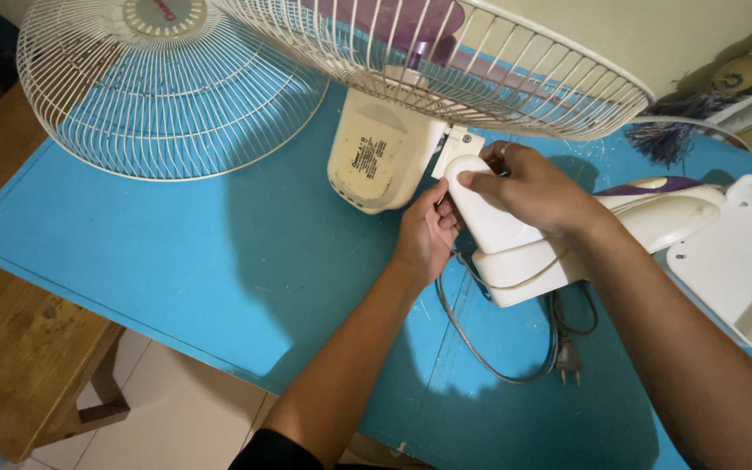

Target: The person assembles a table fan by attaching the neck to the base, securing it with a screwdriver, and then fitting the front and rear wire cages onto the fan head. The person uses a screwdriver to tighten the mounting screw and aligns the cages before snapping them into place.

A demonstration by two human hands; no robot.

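A cream electric fan lies on a blue table [176,252]. Its motor housing [376,157] sits under the rear wire guard [498,70], with purple blades showing through the wires. My right hand [524,187] grips the top of the white neck piece [489,218], thumb pressed on its rounded end. My left hand [428,235] is tucked under that neck where it joins the motor housing, fingers curled against it. The detached front grille [167,96] lies flat at the far left.
A grey power cord with plug [567,365] loops on the table beneath the neck. The white fan base [741,261] lies at the right edge. A wooden bench [19,348] stands at the left, over tiled floor. A broom [698,113] leans at the far right.
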